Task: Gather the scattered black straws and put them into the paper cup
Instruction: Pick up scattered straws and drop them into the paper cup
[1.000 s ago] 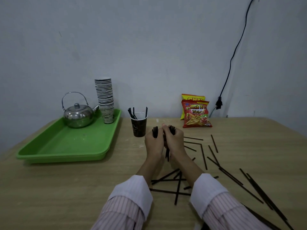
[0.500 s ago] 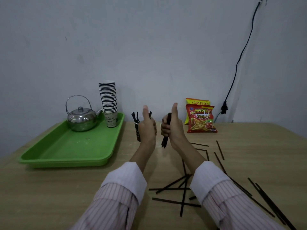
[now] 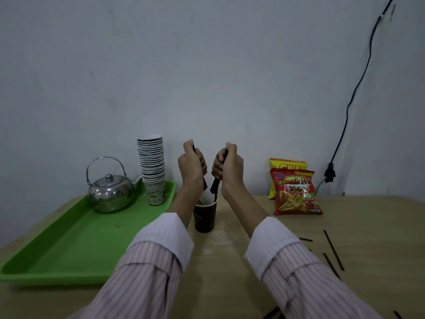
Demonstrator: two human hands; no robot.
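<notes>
Nearest the camera, two striped sleeves with plain cuffs, the left sleeve (image 3: 147,272) and the right sleeve (image 3: 299,279), reach forward over the wooden table (image 3: 218,284). To the right of the right sleeve, loose black straws (image 3: 333,249) lie flat on the tabletop, scattered and apart from one another, and a few more ends show at the bottom edge. On the left sits a green tray (image 3: 69,249), its long side running away from the viewer.

Between the forearms stands the paper cup (image 3: 205,218), upright on the table near the tray's far right corner, dark outside and pale inside. Both hands are raised above its mouth, close together but apart. The left hand (image 3: 192,168) has its fingers curled round the left bundle (image 3: 204,184) of black straws, whose lower ends hang just over the rim. The right hand (image 3: 227,169) grips the right bundle (image 3: 215,188) in the same curled way; its lower ends hang over the cup, and at least one straw reaches down into the mouth.

At the tray's far end, a steel kettle (image 3: 110,194) points its spout toward a tall stack of cups (image 3: 151,166) just beside it. On the right, near the wall, a red snack packet (image 3: 296,196) stands in front of a yellow packet (image 3: 287,165). Behind them a black cable (image 3: 358,81) runs down the grey wall to a plug (image 3: 330,174)
</notes>
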